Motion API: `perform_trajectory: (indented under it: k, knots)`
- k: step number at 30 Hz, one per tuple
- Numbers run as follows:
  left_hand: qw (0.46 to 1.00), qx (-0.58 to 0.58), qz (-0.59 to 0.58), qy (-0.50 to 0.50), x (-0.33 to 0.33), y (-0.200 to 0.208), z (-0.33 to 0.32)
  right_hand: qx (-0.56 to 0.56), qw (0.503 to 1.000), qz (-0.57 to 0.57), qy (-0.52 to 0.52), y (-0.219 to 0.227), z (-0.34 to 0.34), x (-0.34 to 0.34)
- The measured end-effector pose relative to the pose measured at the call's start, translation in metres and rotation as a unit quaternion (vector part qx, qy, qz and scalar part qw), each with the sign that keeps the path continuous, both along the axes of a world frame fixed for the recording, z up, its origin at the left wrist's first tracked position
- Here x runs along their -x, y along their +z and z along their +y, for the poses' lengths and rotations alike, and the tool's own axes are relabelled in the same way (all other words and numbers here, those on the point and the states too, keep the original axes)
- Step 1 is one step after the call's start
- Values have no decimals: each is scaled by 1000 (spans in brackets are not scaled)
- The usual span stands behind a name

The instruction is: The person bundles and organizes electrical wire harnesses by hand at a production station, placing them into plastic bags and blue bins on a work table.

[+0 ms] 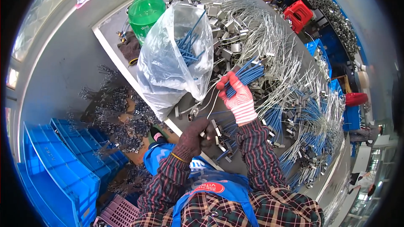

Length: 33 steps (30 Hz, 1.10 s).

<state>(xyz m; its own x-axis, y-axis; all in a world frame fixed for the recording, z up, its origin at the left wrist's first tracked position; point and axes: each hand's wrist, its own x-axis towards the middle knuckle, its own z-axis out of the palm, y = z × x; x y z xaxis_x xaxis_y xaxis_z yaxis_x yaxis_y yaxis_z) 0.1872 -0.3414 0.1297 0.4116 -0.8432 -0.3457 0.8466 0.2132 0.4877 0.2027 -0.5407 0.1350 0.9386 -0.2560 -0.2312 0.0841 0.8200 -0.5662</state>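
Observation:
My right hand (240, 103), in a red-and-white striped glove, is closed on a bundle of thin blue tubes (251, 75) above the table. Lower and to the left, my left hand (193, 138) wears a dark brown glove and is curled shut. A small pale bit shows between its fingers, with a thin wire (211, 108) rising from there toward my right hand; the rest of what it grips is hidden. Beyond my hands stands a clear plastic bag (155, 69) with more blue tubes (189, 46) inside. Small metal-cased parts (225, 52) with long pale wires heap up right of the bag.
A green bottle (145, 13) and a dark glove (130, 48) sit at the table's far left. Wired parts with blue tubes (275, 115) spread along the right. Blue crates (63, 168) and piled dark parts (122, 115) lie left below the table edge. Farther right is a red stool (298, 16).

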Motion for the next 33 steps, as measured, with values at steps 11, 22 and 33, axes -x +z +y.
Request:
perform_trajectory:
  k: [11,22,33]
  knots:
    - [625,-375,-681,78,0,30,50,22,995,89,48,-4,-18,-4]
    - [698,-342,-617,121,-23,9,37,149,980,120,60,15,-16,7]
    - [533,-318,-779,89,-57,6,-17,23,996,82,-27,24,-13,-21]
